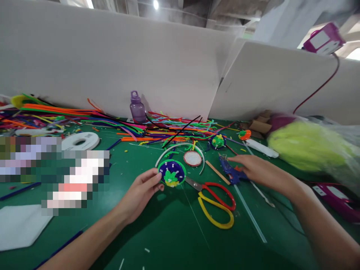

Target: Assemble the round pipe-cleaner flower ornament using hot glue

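Observation:
In my left hand (144, 187) is a round pipe-cleaner disc (172, 173), pinched at its left edge. It is dark purple with a green rim, a green leaf or petal shape, a bit of yellow and small white beads. My right hand (249, 167) has its fingers on a blue hot glue gun (232, 170), slightly blurred. A clear glue stick (250, 213) runs from the gun toward the front. Scissors (216, 204) with red and yellow handles lie between my hands, blades near the disc. Behind them are a white headband-like hoop (165, 150) and a red-rimmed white oval (192, 158).
Several colored pipe cleaners (112, 122) spread along the back beside a purple bottle (137, 108). A wooden stick (218, 172) lies left of the gun. Another beaded disc (218, 141) sits behind. A plastic bag with yellow-green material (309, 144) stands right; a white spool (80, 142) left.

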A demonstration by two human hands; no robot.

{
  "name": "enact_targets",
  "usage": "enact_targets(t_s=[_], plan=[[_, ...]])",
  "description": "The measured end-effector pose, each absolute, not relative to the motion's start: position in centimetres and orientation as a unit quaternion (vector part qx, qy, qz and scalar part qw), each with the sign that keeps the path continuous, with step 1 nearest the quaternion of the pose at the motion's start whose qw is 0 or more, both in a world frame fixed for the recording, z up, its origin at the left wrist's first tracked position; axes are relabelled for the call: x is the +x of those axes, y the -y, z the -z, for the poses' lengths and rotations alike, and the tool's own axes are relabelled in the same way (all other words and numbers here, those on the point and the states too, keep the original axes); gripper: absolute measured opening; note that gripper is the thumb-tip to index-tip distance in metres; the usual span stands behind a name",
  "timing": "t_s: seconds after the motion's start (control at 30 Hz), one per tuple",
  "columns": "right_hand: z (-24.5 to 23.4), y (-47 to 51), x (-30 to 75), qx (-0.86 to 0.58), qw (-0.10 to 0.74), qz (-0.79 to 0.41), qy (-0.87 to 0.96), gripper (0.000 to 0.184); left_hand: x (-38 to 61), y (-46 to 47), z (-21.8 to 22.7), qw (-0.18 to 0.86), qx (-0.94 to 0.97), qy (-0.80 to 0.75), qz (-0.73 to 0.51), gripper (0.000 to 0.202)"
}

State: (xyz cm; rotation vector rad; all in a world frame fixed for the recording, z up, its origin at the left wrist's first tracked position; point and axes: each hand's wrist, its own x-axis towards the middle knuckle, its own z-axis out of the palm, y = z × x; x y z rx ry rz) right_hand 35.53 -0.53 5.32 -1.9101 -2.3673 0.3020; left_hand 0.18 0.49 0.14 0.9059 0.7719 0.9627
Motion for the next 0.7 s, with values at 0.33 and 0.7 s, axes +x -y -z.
enact_targets(t_s=[0.33, 0.7], plan=[[-0.2, 1.8, 38.7, -0.632, 0.011, -0.076, 0.771, 0.042, -0.1, -1.0, 0.1, 0.736, 0.374, -0.353, -0.440, 0.009], [-3.5, 2.8, 34.8, -0.610, 0.242, -0.363, 0.661, 0.042, -0.2, -1.5, -0.2, 0.715, 0.379, -0.371, -0.454, 0.010]])
